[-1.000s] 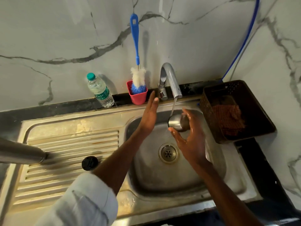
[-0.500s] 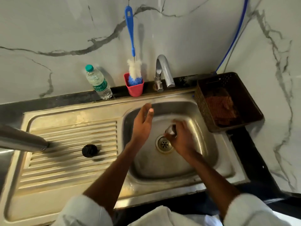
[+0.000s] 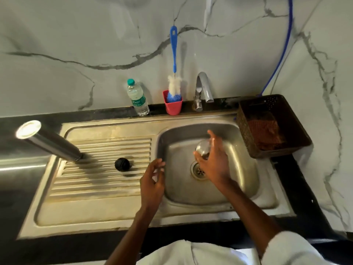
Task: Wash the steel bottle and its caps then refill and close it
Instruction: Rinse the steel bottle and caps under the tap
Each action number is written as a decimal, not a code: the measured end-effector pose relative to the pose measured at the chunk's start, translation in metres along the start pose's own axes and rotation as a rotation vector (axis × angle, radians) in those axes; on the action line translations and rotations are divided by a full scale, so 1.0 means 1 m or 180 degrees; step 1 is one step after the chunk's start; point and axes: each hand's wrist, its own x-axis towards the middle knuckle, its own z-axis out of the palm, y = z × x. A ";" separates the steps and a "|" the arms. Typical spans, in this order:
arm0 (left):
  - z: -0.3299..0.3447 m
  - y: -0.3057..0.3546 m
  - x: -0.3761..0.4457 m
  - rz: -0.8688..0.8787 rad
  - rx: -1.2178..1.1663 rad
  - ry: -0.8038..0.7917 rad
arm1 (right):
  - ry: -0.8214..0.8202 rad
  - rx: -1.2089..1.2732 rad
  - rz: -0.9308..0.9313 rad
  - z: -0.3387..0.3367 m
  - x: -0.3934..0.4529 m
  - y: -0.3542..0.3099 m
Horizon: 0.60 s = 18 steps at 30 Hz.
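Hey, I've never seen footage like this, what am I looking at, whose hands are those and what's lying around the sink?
There is no machine here: a person wears a camera on the head, looking down at their own hands. The right hand holds a steel cap over the sink. The left hand holds nothing. On the draining board stand the steel bottle, upside down, and a black cap. Behind are a tap, a plastic water bottle, a bottle brush in a red cup, and a brown basket.

steel sink drainboard (image 3: 99, 203), steel bottle (image 3: 51, 143) upended, black cap (image 3: 122, 164) beside
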 end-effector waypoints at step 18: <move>-0.198 -0.104 0.028 -0.0198 0.1365 0.0394 | -0.0819 0.0810 -0.0382 0.121 -0.033 -0.123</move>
